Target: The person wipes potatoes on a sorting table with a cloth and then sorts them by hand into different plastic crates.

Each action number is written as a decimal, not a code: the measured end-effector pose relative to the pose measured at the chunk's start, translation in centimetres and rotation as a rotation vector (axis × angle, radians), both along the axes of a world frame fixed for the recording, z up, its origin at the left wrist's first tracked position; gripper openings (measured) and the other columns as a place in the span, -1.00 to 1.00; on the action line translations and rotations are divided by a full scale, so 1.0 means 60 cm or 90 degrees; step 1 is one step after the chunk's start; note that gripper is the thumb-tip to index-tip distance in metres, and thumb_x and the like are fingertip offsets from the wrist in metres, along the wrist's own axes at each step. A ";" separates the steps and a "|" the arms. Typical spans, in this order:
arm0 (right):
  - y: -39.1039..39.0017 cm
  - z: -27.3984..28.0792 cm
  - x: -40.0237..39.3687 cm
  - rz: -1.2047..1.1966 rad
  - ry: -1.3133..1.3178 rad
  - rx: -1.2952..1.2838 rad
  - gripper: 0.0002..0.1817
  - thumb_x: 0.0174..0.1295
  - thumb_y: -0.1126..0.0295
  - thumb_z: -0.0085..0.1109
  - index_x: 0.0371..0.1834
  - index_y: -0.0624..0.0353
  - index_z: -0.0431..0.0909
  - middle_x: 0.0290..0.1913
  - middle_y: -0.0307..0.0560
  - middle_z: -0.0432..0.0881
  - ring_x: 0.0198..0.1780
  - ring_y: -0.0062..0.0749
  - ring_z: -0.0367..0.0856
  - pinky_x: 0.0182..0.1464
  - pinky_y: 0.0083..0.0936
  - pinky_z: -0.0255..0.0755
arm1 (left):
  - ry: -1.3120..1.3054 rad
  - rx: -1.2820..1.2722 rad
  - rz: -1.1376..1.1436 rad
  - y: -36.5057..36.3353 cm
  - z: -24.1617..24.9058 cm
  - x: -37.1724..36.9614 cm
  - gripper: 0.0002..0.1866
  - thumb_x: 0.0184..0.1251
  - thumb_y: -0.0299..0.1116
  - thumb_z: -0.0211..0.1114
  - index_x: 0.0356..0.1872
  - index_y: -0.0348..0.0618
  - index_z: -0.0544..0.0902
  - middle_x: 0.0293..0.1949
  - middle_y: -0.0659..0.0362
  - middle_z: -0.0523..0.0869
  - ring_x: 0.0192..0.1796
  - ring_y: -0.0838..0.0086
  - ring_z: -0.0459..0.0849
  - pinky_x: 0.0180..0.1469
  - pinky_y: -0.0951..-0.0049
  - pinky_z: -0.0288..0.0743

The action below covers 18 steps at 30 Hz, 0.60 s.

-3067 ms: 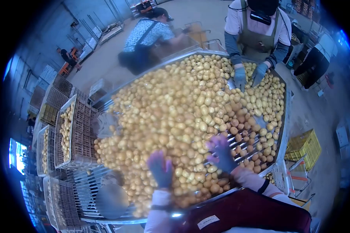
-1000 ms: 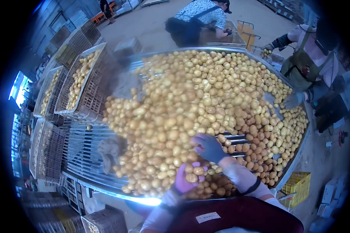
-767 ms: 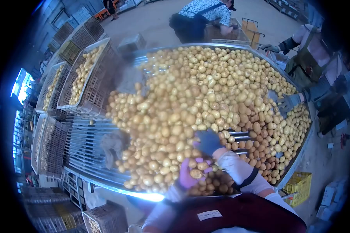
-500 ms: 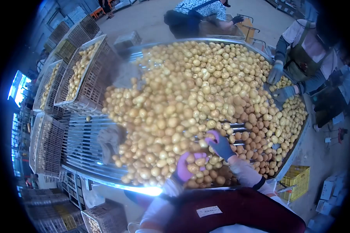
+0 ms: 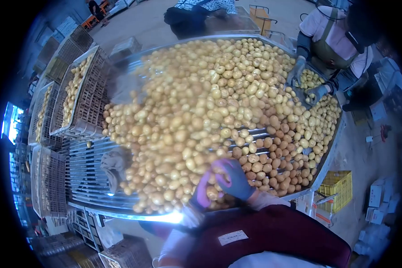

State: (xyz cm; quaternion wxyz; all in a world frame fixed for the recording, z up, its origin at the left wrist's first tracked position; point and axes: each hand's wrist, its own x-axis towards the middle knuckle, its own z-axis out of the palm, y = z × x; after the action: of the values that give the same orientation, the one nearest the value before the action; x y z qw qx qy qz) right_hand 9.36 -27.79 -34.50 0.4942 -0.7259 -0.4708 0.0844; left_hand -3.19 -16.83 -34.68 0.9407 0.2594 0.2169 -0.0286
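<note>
Many round yellow-brown potatoes (image 5: 178, 134) lie heaped on a slatted metal table (image 5: 87, 174). At the near edge, my left hand (image 5: 203, 193), in a purple and dark glove, curls round a potato. Close beside it on the right, my right hand (image 5: 235, 179), gloved in purple and blue-grey, has its fingers bent round another potato. The two hands almost touch, with potatoes between and just below them.
Crates of potatoes (image 5: 78, 94) stand on the left, near a grey cloth (image 5: 115, 167). A co-worker (image 5: 337, 44) with gloved hands works at the upper right; another person (image 5: 201, 15) is beyond the far edge. A yellow crate (image 5: 336, 191) sits at the lower right.
My right hand has moved left and down, next to my left hand, and its fingers have closed. The camera view has shifted slightly. The co-worker's gloved hands have moved among the potatoes.
</note>
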 end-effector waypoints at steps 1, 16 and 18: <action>0.002 0.009 0.000 0.039 -0.024 -0.005 -0.45 0.20 0.33 0.29 0.29 0.14 0.47 0.25 0.07 0.51 0.22 0.06 0.46 0.27 -0.12 0.36 | 0.000 -0.022 -0.003 -0.002 0.000 0.004 -0.47 0.52 -0.01 0.02 0.36 -0.09 0.39 0.15 0.07 0.58 0.08 0.27 0.62 0.09 0.31 0.56; -0.109 -0.039 0.077 0.123 -0.203 -0.222 -0.36 0.17 -0.05 0.31 0.28 0.00 0.51 0.34 0.09 0.43 0.37 0.16 0.34 0.38 0.05 0.22 | -0.085 -0.190 0.322 0.069 0.020 -0.025 -0.23 0.50 0.34 -0.13 0.46 -0.03 0.33 0.39 -0.02 0.43 0.40 0.13 0.43 0.47 0.11 0.30; -0.138 -0.041 0.122 0.093 -0.238 -0.252 -0.36 0.12 -0.04 0.31 0.24 0.02 0.51 0.33 0.10 0.42 0.36 0.14 0.32 0.37 0.10 0.20 | -0.063 -0.094 0.378 0.079 0.005 -0.037 -0.26 0.52 0.32 -0.13 0.45 -0.03 0.34 0.38 -0.02 0.45 0.39 0.14 0.44 0.46 0.13 0.32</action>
State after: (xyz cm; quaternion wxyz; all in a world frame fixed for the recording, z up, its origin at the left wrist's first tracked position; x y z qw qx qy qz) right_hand 16.67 -36.05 -36.99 0.2402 -0.7754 -0.5792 0.0748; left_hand -5.41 -12.06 -34.39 0.9335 0.1166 0.2349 0.2447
